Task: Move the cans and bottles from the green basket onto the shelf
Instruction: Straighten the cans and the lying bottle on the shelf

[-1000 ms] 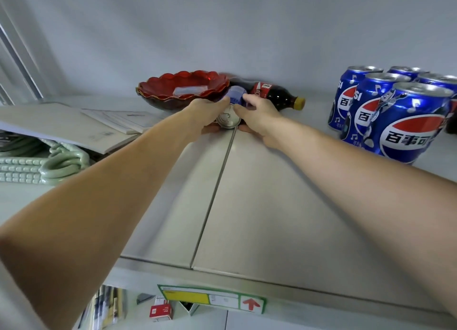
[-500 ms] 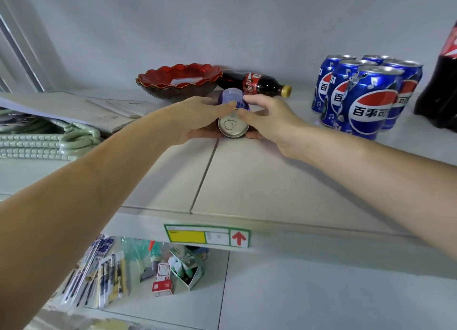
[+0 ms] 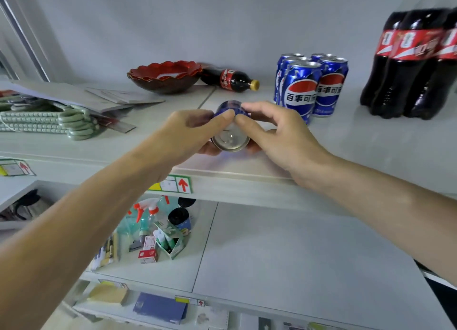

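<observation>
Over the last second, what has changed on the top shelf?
Both hands, left hand and right hand, have drawn the lying blue can from beside the red bowl toward the shelf's front edge, still gripping it. The bowl, lying cola bottle and standing Pepsi cans stayed put.

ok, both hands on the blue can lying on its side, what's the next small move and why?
Probably tip the blue aluminium can upright: both the left hand and right hand grip it on its side above the white shelf, while the standing blue Pepsi cans beside it are all upright.
</observation>
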